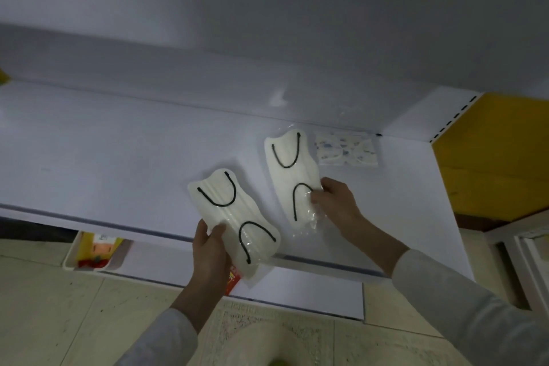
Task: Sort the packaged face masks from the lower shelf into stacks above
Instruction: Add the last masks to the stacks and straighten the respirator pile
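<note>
My left hand (210, 249) grips a packaged white face mask with black ear loops (234, 217) by its lower left edge, above the front edge of the white upper shelf (104, 157). My right hand (334, 202) pinches the clear wrapper of a second white mask with black loops (292, 169), which lies on the shelf. A packaged mask with a blue pattern (346, 148) lies flat on the shelf just right of it, near the back wall.
A white tray with red and yellow packets (95, 252) sits on the lower shelf at the left. A red packet (233, 281) shows under my left hand. A yellow side panel (493, 157) bounds the shelf on the right. Tiled floor lies below.
</note>
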Motion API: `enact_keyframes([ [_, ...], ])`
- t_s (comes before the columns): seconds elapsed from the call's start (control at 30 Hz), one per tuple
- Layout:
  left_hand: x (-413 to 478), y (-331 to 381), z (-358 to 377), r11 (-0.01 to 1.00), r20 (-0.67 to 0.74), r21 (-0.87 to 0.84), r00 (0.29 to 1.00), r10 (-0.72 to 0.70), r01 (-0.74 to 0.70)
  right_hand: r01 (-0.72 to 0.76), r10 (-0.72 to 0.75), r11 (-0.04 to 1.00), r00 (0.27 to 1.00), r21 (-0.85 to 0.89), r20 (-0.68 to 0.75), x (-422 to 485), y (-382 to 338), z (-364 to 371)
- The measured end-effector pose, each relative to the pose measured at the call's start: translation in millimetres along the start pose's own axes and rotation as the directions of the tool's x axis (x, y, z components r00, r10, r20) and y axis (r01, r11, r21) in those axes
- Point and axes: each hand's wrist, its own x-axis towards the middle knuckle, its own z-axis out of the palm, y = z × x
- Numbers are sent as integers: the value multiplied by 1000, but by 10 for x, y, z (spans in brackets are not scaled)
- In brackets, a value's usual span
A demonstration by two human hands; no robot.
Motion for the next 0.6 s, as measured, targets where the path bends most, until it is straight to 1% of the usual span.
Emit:
enact_keyframes([
  [0.07,-7,-34,82,999,5,-32,999,-32,32,32,-39,998,988,47,149,-103,-25,-17],
  [0.13,-59,-35,204,990,31,-101,995,-95,98,89,-86,996,960,0,268,-214,-70,-4],
  [0.2,-101,-24,315,971,62,-171,985,-158,167,148,-122,987,936,-54,330,-314,-89,29],
  [0.23,-132,-20,360,967,83,-184,983,-165,178,187,-148,979,927,-81,345,-370,-110,33],
  [0.27,-167,-23,397,973,102,-167,985,-140,156,231,-180,967,917,-108,356,-418,-123,30],
  [0.33,-247,-22,447,998,101,-55,994,-37,43,342,-272,927,894,-153,356,-504,-139,15],
  [0.37,-281,-18,472,1000,95,-10,995,5,-4,405,-337,900,882,-164,329,-546,-155,-9],
  [0.4,-315,-15,489,1000,89,-2,996,29,-29,448,-387,873,877,-193,286,-582,-163,-50],
  [0.47,-426,22,543,997,73,-65,996,46,-41,484,-469,834,875,-265,122,-652,-132,-140],
  [0.5,-509,61,588,992,65,-118,997,47,-39,479,-489,842,872,-247,23,-721,-131,-197],
  [0.53,-591,95,630,985,66,-166,997,48,-37,424,-439,893,894,-154,-86,-792,-130,-257],
  [0.57,-674,109,669,979,76,-202,996,50,-34,332,-325,943,934,25,-152,-865,-136,-328],
  [0.6,-768,121,710,972,97,-235,994,56,-32,204,-176,950,976,238,-131,-960,-168,-398],
])
